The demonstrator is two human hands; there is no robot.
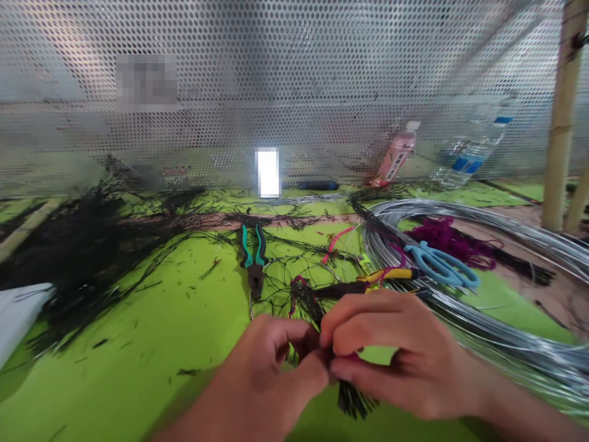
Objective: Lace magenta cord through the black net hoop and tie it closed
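Observation:
My left hand (271,368) and my right hand (396,350) meet low in the middle, fingers pinched together on a small bundle of black fibres (352,396) bound with a pink thread. The bundle's lower end fans out below my fingers; its upper end (306,298) rises behind them. Just beyond my hands lie green-handled pliers (253,258) and yellow-handled pliers (368,282) on the green table (138,344).
A big coil of silver wire (483,331) fills the right side, with blue scissors (442,264) and purple yarn (446,236) on it. Loose black fibres (78,258) pile up at left. Two bottles (396,153) lean against the perforated metal screen (294,80). A wooden post (559,123) stands at right.

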